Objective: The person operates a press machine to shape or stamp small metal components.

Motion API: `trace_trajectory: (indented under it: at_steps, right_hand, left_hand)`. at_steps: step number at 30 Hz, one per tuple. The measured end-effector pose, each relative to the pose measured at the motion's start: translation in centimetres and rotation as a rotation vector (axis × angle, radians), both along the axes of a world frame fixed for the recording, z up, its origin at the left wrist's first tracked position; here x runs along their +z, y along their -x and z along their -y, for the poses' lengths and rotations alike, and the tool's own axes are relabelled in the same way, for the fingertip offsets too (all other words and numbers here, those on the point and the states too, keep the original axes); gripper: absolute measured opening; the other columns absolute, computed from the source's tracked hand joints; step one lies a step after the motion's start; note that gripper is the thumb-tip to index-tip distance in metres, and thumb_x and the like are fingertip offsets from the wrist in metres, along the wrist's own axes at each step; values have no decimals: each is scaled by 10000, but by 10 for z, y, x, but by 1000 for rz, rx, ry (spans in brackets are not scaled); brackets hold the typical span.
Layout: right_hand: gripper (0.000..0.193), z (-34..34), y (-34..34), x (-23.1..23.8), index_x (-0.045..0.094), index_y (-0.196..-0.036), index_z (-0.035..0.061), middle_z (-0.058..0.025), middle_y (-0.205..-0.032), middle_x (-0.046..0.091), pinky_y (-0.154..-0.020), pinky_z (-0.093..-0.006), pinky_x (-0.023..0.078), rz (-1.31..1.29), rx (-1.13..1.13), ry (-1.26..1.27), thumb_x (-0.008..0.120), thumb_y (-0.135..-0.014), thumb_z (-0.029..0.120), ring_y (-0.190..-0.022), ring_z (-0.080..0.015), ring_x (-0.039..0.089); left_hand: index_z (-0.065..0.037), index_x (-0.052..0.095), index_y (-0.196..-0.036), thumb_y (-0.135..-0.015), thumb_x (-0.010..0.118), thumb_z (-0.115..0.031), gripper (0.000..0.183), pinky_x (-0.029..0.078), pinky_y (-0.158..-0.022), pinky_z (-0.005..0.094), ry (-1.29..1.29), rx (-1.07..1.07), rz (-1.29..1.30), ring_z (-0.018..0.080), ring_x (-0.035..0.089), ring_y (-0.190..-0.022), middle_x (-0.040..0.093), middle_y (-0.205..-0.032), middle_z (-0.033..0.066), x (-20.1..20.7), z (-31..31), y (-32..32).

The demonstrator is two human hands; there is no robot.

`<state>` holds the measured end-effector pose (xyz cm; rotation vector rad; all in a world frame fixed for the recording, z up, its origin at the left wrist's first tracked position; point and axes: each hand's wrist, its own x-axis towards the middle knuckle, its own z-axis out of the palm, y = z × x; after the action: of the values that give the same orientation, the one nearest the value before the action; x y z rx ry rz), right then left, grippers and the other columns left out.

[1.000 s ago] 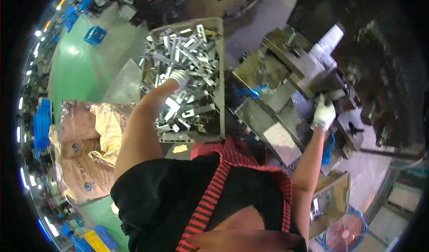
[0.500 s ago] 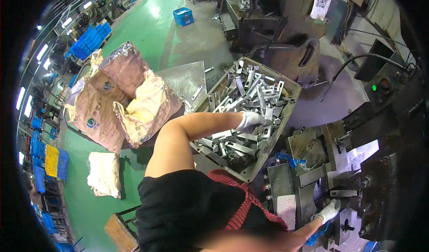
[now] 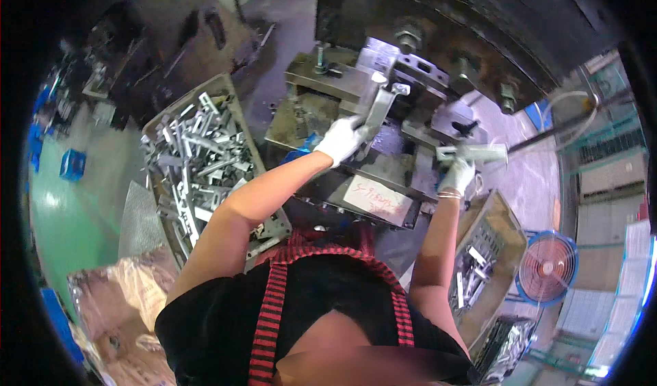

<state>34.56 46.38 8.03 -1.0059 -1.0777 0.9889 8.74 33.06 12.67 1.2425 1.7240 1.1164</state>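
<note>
Straight, pale-grey metal piece in right hand

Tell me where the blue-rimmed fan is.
The fan is at the head view's lower right, just right of the bin beside the right forearm.

Wearing a black short-sleeved top, cut open at the neck. Layered over with red-and-black striped straps, joining a matching band across the front. Fitted with white gloves on left hand and right hand, ending at the wrist. Bare-armed between.
</note>
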Motion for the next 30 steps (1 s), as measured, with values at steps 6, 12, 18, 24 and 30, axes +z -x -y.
trace_trajectory:
  at_steps: [6,12,18,24,30]
  right_hand:
    - [348,36,-131,-8,544,-1142,70,-67,-918,615,-668,-302,475,-548,-321,490,453,-895,297,-763,-163,585]
    - [295,40,-33,-29,612,-1060,53,-68,-919,639,-702,-276,472,223,4,185,627,-803,198,-756,-159,581]
    - [232,31,98,3,662,-915,31,-159,-872,662,-722,-351,480,767,221,-147,623,-807,234,-783,-297,635]
    - [389,-11,133,7,661,-957,-1,-187,-944,650,-815,-344,465,987,273,-93,607,-807,354,-916,-294,625]
    - [422,-21,131,-3,657,-976,6,-186,-968,643,-818,-358,460,1147,247,-172,586,-812,388,-932,-303,616]
  left_hand:
    - [-22,581,-1120,-851,549,-348,424,458,-795,355,-220,98,-68,272,615,-909,646,-972,172,-11,-79,-37]
    - [-51,529,-1195,-828,581,-287,440,448,-838,349,-163,195,46,293,593,-980,606,-1083,179,-48,-74,-47]
    - [-40,566,-1122,-846,583,-167,305,472,-795,292,-186,361,64,193,606,-898,639,-971,114,-76,56,20]
    - [-89,614,-1041,-817,583,-279,296,498,-675,370,449,625,-368,245,646,-713,660,-831,155,-99,206,152]
    - [-63,598,-1097,-748,609,-151,360,475,-863,425,1168,228,-824,341,563,-1055,577,-1138,183,-155,229,143]
